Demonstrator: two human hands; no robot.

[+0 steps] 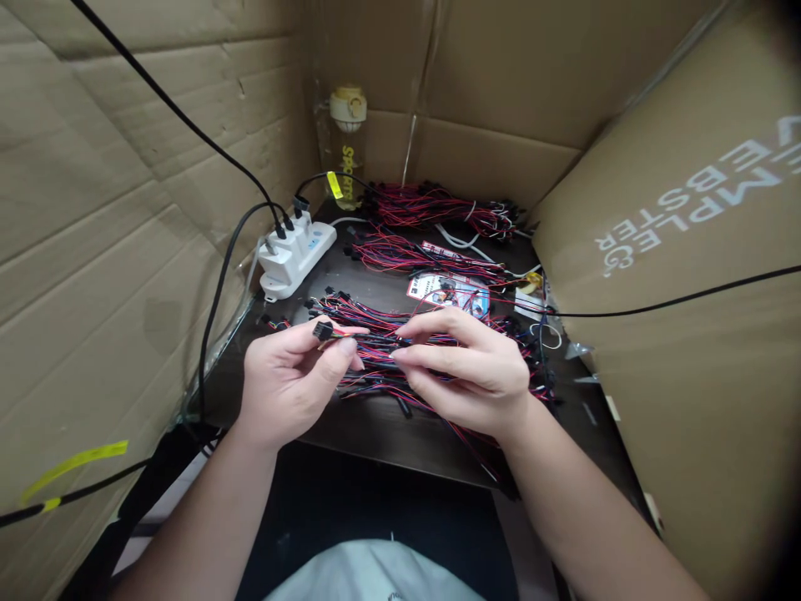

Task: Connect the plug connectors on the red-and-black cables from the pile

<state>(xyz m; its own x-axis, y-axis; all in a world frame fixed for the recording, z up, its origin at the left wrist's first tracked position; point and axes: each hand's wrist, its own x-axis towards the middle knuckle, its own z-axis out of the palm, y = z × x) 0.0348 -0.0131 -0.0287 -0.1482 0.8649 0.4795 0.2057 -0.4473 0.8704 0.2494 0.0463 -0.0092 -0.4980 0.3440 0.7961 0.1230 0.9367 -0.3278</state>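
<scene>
My left hand [294, 380] pinches a thin red and black wire lead just behind its small black connector [323, 330]. My right hand [466, 371] is closed round the same lead a little further right, thumb and fingers pressed on the wires. Both hands hover over a loose pile of red and black wire leads [388, 334] on the dark table [375, 434].
Further bundles of red and black leads [438, 207] lie at the back. A white power strip [294, 255] with black plugs sits at the back left, a clear bottle [346, 142] behind it. Cardboard walls [688, 275] close in on all sides. A printed packet [447, 292] lies mid-table.
</scene>
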